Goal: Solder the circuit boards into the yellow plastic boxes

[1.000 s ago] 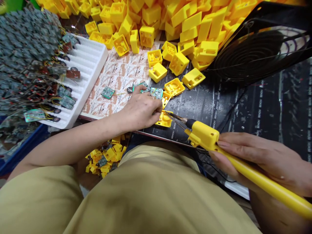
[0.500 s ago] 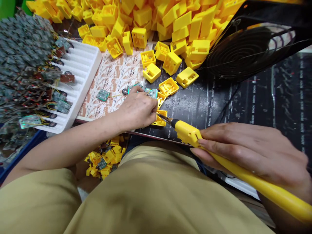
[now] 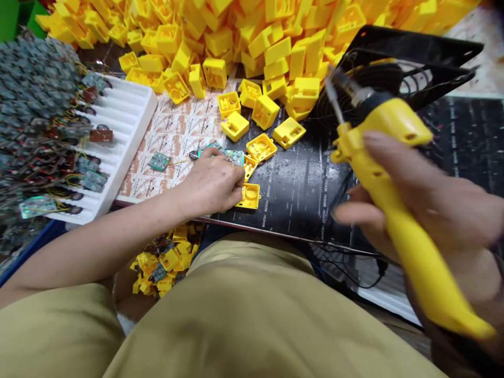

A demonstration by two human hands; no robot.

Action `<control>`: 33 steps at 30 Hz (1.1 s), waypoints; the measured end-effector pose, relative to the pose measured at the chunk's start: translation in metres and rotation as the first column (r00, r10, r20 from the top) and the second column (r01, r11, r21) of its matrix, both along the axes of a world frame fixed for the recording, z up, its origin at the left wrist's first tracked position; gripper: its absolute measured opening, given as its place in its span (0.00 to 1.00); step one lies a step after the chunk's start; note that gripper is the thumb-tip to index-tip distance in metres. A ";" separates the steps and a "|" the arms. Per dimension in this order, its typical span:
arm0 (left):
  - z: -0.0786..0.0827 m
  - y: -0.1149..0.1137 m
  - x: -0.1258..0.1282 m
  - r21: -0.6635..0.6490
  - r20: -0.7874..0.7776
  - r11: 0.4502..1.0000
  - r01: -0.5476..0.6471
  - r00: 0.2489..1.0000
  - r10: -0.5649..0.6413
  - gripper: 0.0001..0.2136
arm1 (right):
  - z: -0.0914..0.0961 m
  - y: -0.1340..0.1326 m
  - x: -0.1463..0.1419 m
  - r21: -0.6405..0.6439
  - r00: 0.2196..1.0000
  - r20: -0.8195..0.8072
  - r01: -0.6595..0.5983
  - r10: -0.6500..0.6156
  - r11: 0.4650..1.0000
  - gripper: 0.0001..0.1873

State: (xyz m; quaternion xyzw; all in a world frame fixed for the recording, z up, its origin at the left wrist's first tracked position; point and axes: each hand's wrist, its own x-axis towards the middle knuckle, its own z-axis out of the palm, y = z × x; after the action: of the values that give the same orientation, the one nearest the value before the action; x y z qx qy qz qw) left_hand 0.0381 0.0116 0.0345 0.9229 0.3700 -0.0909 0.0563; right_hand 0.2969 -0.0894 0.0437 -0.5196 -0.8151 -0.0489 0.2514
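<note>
My left hand (image 3: 214, 181) rests at the bench's near edge with curled fingers closed on a small yellow plastic case (image 3: 251, 195). Its fingertips are partly hidden. Beyond the knuckles lie a green circuit board (image 3: 235, 156) and a second yellow case half (image 3: 251, 167). A loose circuit board (image 3: 159, 161) with thin wires leading toward a small round black part (image 3: 193, 155) lies to the left. My right hand (image 3: 449, 210), blurred by motion, is wrapped round a yellow soldering iron (image 3: 413, 252). The iron's metal tip points up and away, raised above the bench, apart from the case.
Yellow cases (image 3: 220, 44) are heaped along the back. At left, a white ridged foam tray (image 3: 129, 105) stands beside a pile of wired circuit boards (image 3: 39, 79). A black fan (image 3: 394, 73) is at back right. More yellow parts (image 3: 167, 262) lie below the bench edge.
My right hand has lifted the soldering iron up and to the right, away from the yellow case, and turned its tip upward. My left hand keeps its place on the case.
</note>
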 end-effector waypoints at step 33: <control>0.000 0.035 -0.074 -0.003 0.399 0.988 -0.152 0.906 0.141 0.15 | -0.037 0.026 -0.013 -0.102 0.926 0.014 -0.374 0.377 0.922 0.17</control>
State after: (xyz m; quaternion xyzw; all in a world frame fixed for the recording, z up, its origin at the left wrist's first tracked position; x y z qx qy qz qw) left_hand -0.0360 0.0468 0.0344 0.8923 0.4203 0.1084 0.1240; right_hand 0.2837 -0.0633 0.0069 -0.3644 -0.9051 0.0314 0.2168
